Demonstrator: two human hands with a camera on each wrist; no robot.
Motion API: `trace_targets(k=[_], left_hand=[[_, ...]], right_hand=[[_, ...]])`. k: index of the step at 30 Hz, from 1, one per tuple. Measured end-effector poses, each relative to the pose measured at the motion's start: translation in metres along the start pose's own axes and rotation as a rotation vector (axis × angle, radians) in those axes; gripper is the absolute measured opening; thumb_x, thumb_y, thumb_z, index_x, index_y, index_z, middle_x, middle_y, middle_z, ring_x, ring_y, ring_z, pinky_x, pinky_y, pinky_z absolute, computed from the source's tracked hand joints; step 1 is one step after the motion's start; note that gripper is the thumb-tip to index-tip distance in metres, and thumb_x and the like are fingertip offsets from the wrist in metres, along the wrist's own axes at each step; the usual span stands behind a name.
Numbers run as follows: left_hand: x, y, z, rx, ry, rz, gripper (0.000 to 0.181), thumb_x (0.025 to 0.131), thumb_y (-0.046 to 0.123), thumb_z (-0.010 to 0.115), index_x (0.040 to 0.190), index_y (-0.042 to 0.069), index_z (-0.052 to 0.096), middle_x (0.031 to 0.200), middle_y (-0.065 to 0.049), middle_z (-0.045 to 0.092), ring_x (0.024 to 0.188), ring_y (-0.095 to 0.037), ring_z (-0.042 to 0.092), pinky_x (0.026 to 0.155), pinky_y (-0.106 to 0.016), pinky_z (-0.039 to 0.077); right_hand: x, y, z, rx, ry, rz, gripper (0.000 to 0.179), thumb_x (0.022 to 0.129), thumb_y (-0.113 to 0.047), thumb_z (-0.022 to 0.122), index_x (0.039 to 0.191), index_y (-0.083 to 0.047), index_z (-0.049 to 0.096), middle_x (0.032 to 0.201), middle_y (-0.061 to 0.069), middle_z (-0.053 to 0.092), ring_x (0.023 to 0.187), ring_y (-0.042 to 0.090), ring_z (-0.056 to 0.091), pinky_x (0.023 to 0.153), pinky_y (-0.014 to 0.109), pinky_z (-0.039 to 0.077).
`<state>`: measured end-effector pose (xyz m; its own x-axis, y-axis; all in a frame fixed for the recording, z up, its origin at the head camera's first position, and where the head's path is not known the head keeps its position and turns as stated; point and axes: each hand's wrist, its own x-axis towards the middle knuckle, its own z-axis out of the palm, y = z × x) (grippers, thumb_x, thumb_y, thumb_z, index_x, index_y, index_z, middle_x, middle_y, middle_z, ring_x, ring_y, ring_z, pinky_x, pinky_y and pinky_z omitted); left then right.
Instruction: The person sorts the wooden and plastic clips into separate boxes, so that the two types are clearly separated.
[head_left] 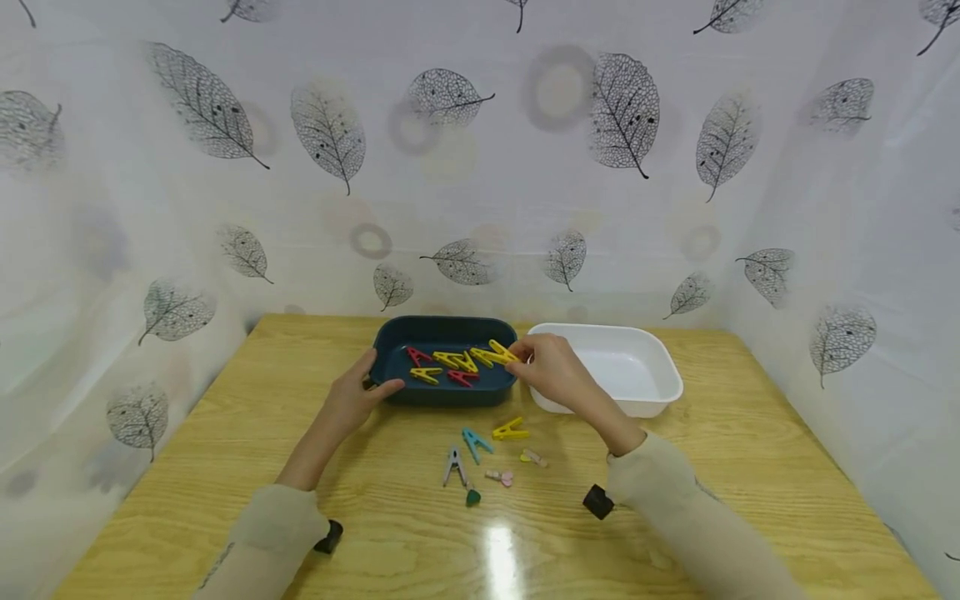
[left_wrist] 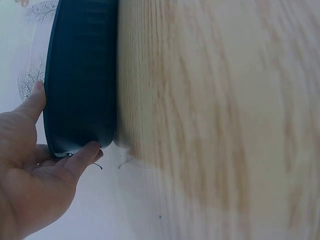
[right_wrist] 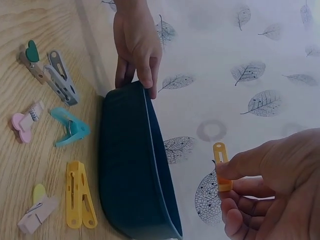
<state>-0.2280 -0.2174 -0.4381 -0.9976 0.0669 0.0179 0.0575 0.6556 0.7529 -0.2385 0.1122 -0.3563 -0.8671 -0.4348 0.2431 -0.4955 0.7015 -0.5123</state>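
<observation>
At the left end of a dark blue-green tray (head_left: 442, 397), a person's left hand (head_left: 351, 400) grips the corner, thumb and fingers spread apart, the thumb over the near side and other fingers against the left end. At the tray's right end, the right hand (head_left: 551, 364) is drawn in narrow, thumb and fingers pinching a yellow clothes peg (head_left: 501, 350).

The tray sits towards the back of a wooden desk (head_left: 375, 517). Inside, from left to right, lie a red peg (head_left: 417, 357), a yellow peg near the front (head_left: 424, 376), a jumble of yellow pegs (head_left: 450, 359) and a second red peg (head_left: 462, 379). The pinched peg is plain plastic, raised beside the right rim.

On the desk in front are a grey peg (right_wrist: 65, 86), a small peg with a green heart (head_left: 472, 497), a light blue peg (right_wrist: 75, 129), a small wooden peg with a pink heart (head_left: 495, 476), a loose yellow peg (right_wrist: 70, 195) and a small wooden peg with a yellow tip (head_left: 534, 457). Farther right stands a white tray (head_left: 637, 407), its left corner partly covered by the right hand.

The jumbled pegs overlap, so their number is hard to make out. Both wrist views hide the tray's contents behind its wall and cut off part of the tray.
</observation>
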Motion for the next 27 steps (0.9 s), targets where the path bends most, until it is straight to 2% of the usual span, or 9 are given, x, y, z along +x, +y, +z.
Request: trace_targets(k=[7,10,13,16,21,27], left_hand=[[0.0,0.002,0.0,-0.009,-0.002,-0.009,0.091,0.102,0.04,0.066,0.163,-0.004,0.014,0.168,-0.026,0.013,0.152,-0.045,0.022,0.122,-0.055,0.024],[-0.001,0.004,-0.001,-0.012,-0.006,-0.011,0.092,0.102,0.04,0.066,0.163,-0.004,0.013,0.168,-0.027,0.012,0.151,-0.046,0.024,0.122,-0.055,0.025],[-0.002,0.005,-0.001,-0.018,-0.012,-0.006,0.092,0.103,0.039,0.066,0.163,-0.005,0.012,0.168,-0.027,0.012,0.15,-0.047,0.026,0.121,-0.055,0.027],[-0.002,0.006,-0.001,-0.023,-0.012,-0.001,0.091,0.103,0.037,0.066,0.163,-0.005,0.011,0.168,-0.028,0.012,0.149,-0.047,0.029,0.12,-0.055,0.029],[-0.002,0.004,-0.001,-0.024,-0.012,-0.005,0.09,0.103,0.035,0.066,0.163,-0.005,0.011,0.168,-0.028,0.012,0.149,-0.047,0.028,0.12,-0.055,0.03],[-0.003,0.004,-0.001,-0.031,-0.014,-0.005,0.09,0.103,0.036,0.065,0.163,-0.004,0.011,0.168,-0.027,0.012,0.15,-0.046,0.027,0.12,-0.055,0.029]], right_hand=[[0.016,0.003,0.01,-0.023,-0.022,0.063,0.011,0.096,-0.014,0.075,0.098,-0.004,0.078,0.08,0.003,0.067,0.065,0.014,0.048,0.063,0.03,0.042],[0.022,0.004,0.014,-0.03,-0.026,0.088,0.012,0.095,-0.016,0.075,0.099,-0.004,0.078,0.084,0.004,0.07,0.067,0.015,0.052,0.064,0.031,0.045],[0.026,0.006,0.018,-0.04,-0.027,0.109,0.018,0.095,-0.017,0.075,0.107,-0.004,0.079,0.095,0.007,0.075,0.074,0.016,0.062,0.068,0.034,0.054],[0.03,0.007,0.021,-0.046,-0.035,0.135,0.021,0.096,-0.017,0.075,0.111,-0.003,0.079,0.1,0.009,0.076,0.077,0.019,0.066,0.069,0.036,0.057],[0.033,0.01,0.026,-0.046,-0.038,0.179,0.021,0.096,-0.018,0.075,0.111,-0.004,0.079,0.098,0.008,0.075,0.073,0.018,0.065,0.064,0.035,0.056],[0.036,0.015,0.03,-0.051,-0.03,0.196,0.021,0.096,-0.017,0.076,0.11,-0.003,0.079,0.099,0.01,0.075,0.074,0.019,0.066,0.065,0.036,0.056]])
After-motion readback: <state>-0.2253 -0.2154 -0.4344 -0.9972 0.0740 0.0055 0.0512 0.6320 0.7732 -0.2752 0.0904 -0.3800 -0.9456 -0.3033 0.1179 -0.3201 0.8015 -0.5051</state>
